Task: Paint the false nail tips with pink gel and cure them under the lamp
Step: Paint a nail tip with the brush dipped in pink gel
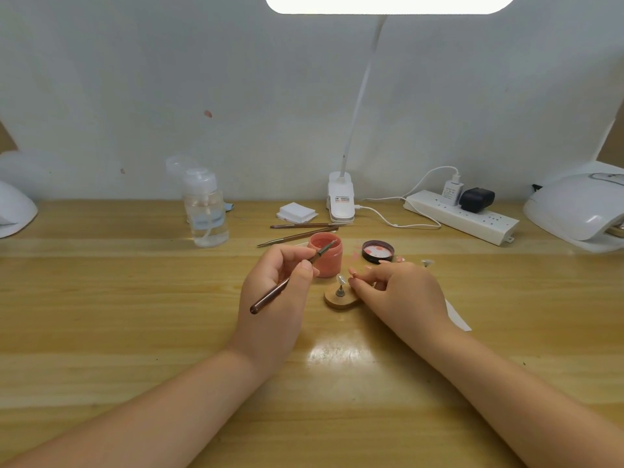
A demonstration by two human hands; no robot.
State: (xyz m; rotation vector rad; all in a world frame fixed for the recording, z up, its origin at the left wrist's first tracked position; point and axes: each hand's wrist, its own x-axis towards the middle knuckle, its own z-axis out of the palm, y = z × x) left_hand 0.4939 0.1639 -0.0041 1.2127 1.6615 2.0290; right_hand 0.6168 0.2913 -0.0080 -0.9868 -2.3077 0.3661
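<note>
1. Presently, the left hand [275, 285] pinches a brush [290, 278] between thumb and fingers, with the bristle end at the mouth of the open pink gel jar [326, 255].
2. The right hand [400, 292] has its fingers curled at the wooden stand [341, 298]; it appears to steady the stand, though the exact grasp cannot be told.
3. A clear nail tip [341, 279] sits upright on the stand's peg, just beside the right fingertips [354, 282] and in front of the jar. It looks unpainted.
4. Risk: an overloaded brush may drip gel onto the counter [135, 315] on the way from jar to tip. Pink spots already lie near the jar lid [378, 251].
5. Risk: the tip is small and perched on a narrow peg. Brush pressure from one side may knock it off or tilt it.
6. Risk: the jar stands very near both hands. A careless wrist could upset it.
7. Risk: gel on the right fingertips is likely if the brush overshoots the tip.
8. The curing lamp [577, 211] stands at the far right, well apart from the stand. The power strip [462, 216] and its cable [398, 217] lie near that path.
9. Two spare brushes [300, 231] lie behind the jar, with wipes [297, 212], a pump bottle [206, 211] and the clip lamp [341, 197] further back. None blocks the tip.
</note>
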